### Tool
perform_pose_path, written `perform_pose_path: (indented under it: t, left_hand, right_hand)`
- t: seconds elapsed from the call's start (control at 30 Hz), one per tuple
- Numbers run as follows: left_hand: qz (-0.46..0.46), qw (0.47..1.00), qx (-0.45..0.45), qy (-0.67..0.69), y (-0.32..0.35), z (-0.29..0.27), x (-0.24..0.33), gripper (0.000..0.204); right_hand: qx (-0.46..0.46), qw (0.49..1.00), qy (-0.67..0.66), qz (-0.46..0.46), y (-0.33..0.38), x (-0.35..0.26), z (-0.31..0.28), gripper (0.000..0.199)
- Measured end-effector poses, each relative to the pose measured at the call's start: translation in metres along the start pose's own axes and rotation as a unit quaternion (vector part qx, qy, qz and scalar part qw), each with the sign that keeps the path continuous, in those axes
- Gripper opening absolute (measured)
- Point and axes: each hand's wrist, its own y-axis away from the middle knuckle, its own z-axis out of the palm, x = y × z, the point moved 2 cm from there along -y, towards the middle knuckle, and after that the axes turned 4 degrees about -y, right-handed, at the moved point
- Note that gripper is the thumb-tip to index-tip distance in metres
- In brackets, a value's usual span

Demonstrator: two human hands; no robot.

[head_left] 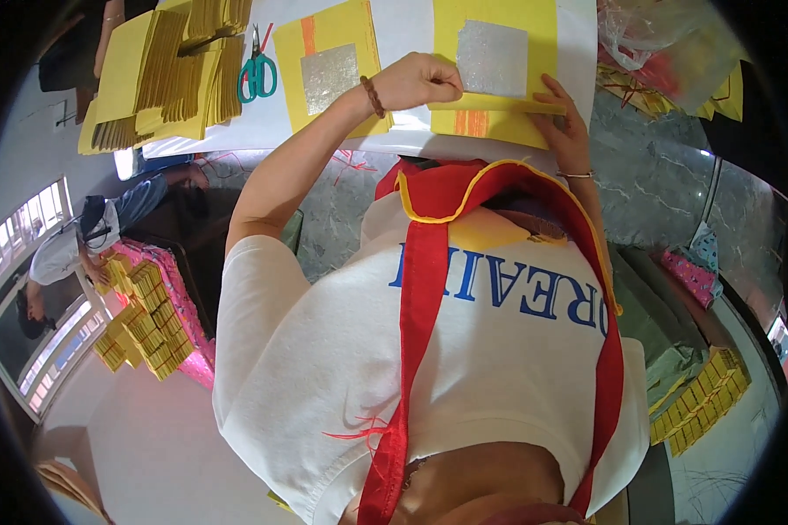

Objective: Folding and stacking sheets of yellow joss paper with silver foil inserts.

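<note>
Head view: left hand [420, 80] pinches the folded edge of the yellow paper sheet [499, 105] on the bench [403, 35] — right hand [564, 122] presses flat, fingers spread, to steady it; scissors [257, 72] and stacked folded papers [184, 70] lie left

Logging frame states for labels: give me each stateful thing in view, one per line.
Left hand: fingers curled, pressing the yellow sheet's fold.
Right hand: fingers flat on the sheet's edge.
Yellow sheet: partly folded, silver square up.
Second yellow sheet: lying flat, untouched.
Scissors: blades closed, lying on table.
</note>
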Motion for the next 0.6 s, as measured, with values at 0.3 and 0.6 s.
perform_pose_path:
  t: [0.3, 0.6]
  left_hand:
    - [0.162, 0.900, 0.174, -0.365, 0.020, 0.009, -0.005, 0.056]
    - [0.253, 0.834, 0.230, -0.434, 0.039, 0.015, 0.016, 0.045]
  right_hand:
    - [0.030, 0.998, 0.003, -0.051, -0.003, 0.006, -0.004, 0.027]
    - [0.008, 0.864, 0.446, -0.232, 0.008, -0.049, -0.002, 0.041]
